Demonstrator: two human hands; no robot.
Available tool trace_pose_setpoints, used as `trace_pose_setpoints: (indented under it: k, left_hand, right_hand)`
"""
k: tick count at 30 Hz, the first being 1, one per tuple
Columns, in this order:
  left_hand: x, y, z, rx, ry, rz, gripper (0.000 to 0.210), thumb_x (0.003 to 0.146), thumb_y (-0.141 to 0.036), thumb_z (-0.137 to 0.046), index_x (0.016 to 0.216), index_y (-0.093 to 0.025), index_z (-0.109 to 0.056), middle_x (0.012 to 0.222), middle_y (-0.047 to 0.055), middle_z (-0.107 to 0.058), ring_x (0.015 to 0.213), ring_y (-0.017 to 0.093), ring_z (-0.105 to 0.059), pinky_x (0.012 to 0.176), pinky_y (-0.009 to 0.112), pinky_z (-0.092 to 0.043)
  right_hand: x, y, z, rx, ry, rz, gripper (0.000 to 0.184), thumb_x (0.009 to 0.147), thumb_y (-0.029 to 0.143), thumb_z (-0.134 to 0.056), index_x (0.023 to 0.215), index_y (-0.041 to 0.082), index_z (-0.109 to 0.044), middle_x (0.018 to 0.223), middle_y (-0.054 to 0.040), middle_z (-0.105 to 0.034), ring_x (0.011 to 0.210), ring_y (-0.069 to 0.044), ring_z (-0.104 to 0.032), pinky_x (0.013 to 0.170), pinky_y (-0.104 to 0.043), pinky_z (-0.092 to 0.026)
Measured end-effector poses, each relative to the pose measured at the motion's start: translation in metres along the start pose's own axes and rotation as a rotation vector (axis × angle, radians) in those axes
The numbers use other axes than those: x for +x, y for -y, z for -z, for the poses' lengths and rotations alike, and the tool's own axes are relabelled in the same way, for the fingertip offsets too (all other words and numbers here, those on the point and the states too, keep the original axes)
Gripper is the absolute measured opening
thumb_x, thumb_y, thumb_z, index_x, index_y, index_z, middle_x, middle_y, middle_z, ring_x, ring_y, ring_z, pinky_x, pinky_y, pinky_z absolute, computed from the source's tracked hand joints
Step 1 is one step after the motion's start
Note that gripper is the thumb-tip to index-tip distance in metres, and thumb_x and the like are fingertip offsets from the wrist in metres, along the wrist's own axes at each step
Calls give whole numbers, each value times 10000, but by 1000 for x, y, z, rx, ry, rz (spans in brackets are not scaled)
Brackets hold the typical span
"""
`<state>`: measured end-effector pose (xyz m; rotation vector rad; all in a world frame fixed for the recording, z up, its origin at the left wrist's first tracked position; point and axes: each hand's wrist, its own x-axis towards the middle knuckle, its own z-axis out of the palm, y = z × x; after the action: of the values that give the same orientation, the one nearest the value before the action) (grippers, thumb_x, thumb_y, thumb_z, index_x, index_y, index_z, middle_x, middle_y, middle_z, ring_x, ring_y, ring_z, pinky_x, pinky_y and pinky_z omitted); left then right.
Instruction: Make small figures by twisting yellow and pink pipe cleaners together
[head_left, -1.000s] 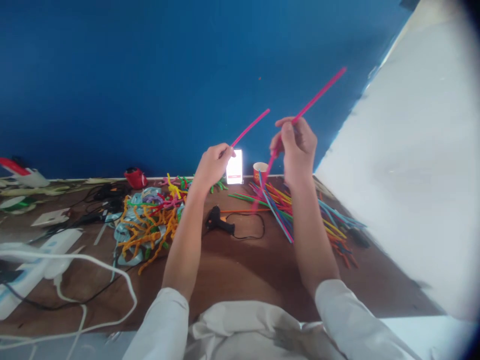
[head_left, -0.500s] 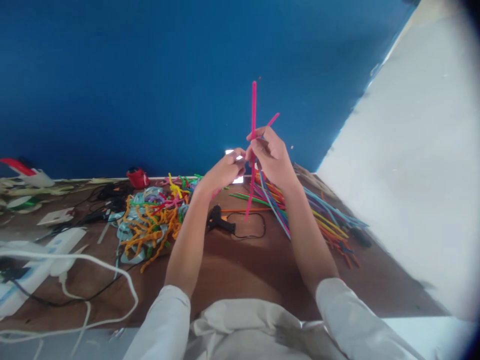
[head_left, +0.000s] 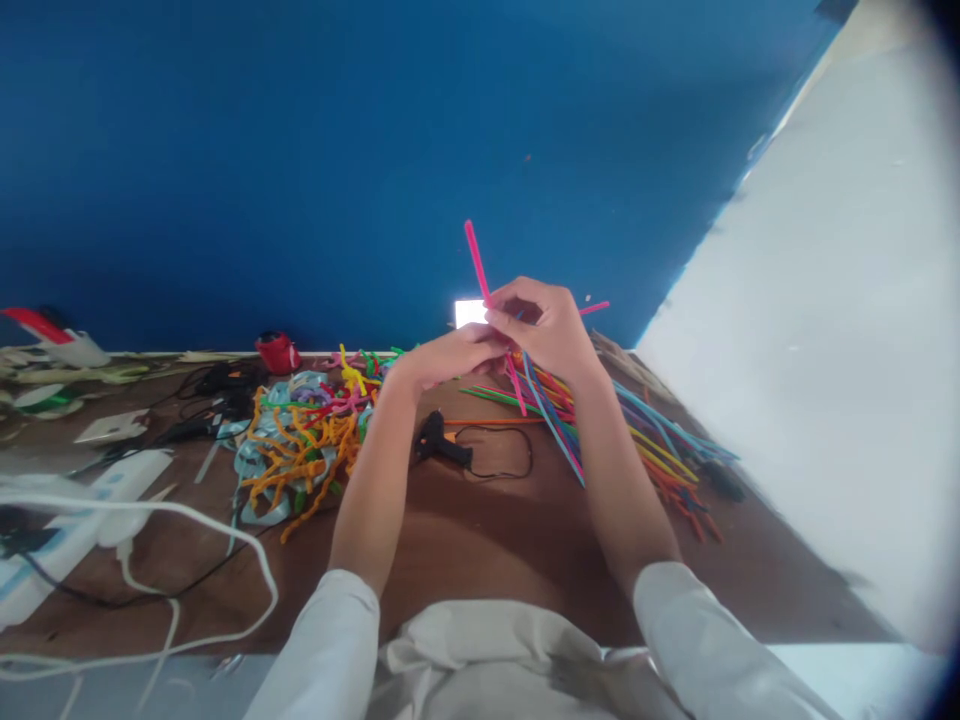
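- Blue painted wall (head_left: 300, 150) stands beyond my hands, brown wooden table (head_left: 465, 540) below.
- My right hand (head_left: 545, 325) pinches a thin, fuzzy pink stem (head_left: 477, 260), tilted above the table.
- My left hand (head_left: 454, 355) meets the right's fingers; its grip I cannot tell.
- Black pistol-shaped glue gun (head_left: 441, 440) lies below them.

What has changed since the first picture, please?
The left grip and right grip moved inward and came together. The pink pipe cleaner in the right grip swung from right-leaning to left-leaning; the other tilted flatter. Nothing was visibly let go. The black glue gun and white power strip stayed put.
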<state>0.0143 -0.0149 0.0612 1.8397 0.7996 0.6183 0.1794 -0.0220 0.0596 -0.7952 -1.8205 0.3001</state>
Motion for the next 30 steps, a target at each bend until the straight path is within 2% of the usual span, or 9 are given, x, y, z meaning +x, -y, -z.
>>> trace_pose_setpoints:
  k: [4,7,9,11,14,16,21,26,30]
  left_hand:
    - [7,10,0,-32,-24,-65,188,894,-320,-597,831,-144,-613,679,12,-612,538,61,-446,519,212,-323]
    - [11,16,3,-103,-93,-70,242,909,-347,-584,820,-129,-642,702,40,-673,530,59,-484,518,205,-347]
    - [11,17,6,-171,-143,-76,264,920,-355,-573,881,-118,-682,761,69,-720,577,77,-562,540,202,-390]
    - [10,17,11,-240,-172,-96,307,928,-378,-569,962,-108,-710,824,92,-749,632,96,-622,558,201,-424]
    - [7,14,17,-333,-181,-117,330,935,-390,-571,998,-103,-722,877,104,-764,667,108,-659,574,199,-460]
    - [5,13,19,-383,-187,-133,308,942,-364,-568,993,-103,-723,884,103,-767,685,113,-677,578,197,-476]
    - [6,14,18,-438,-140,-159,314,946,-368,-583,1010,-97,-729,916,118,-775,717,129,-703,628,214,-524]
    - [10,18,15,-424,-73,-155,333,923,-392,-629,1003,-86,-732,928,135,-777,760,154,-723,744,267,-573]
    - [12,20,16,-393,-72,-147,335,936,-386,-611,995,-78,-728,927,149,-775,794,175,-734,784,298,-578]
  right_hand:
    - [-1,4,-3,15,-5,9,116,861,305,-695,932,212,-698,845,3,-689,716,-125,-606,620,-262,-454]
    - [-1,5,-2,39,-61,34,209,871,272,-671,1077,238,-660,844,9,-665,735,-133,-617,629,-264,-466]
    - [0,2,0,46,-192,52,218,876,247,-650,1093,250,-635,844,6,-659,739,-139,-624,637,-273,-476]
    - [2,-5,4,54,-386,43,172,877,228,-626,1047,255,-618,806,10,-645,700,-135,-615,614,-273,-470]
    - [5,-17,10,99,-586,-43,69,871,249,-617,937,246,-599,738,18,-622,621,-120,-584,559,-260,-455]
    - [7,-23,12,141,-562,-121,71,868,295,-633,888,234,-604,718,16,-623,601,-112,-575,553,-253,-466]
    - [7,-27,6,217,-331,-258,127,864,330,-658,863,203,-652,706,18,-631,579,-84,-546,523,-217,-427]
    - [5,-26,0,296,-179,-247,149,878,334,-652,812,200,-647,585,54,-536,483,-61,-422,455,-213,-316]
    - [5,-25,3,327,-162,-253,58,848,233,-628,825,198,-668,586,52,-560,475,-67,-441,454,-218,-334]
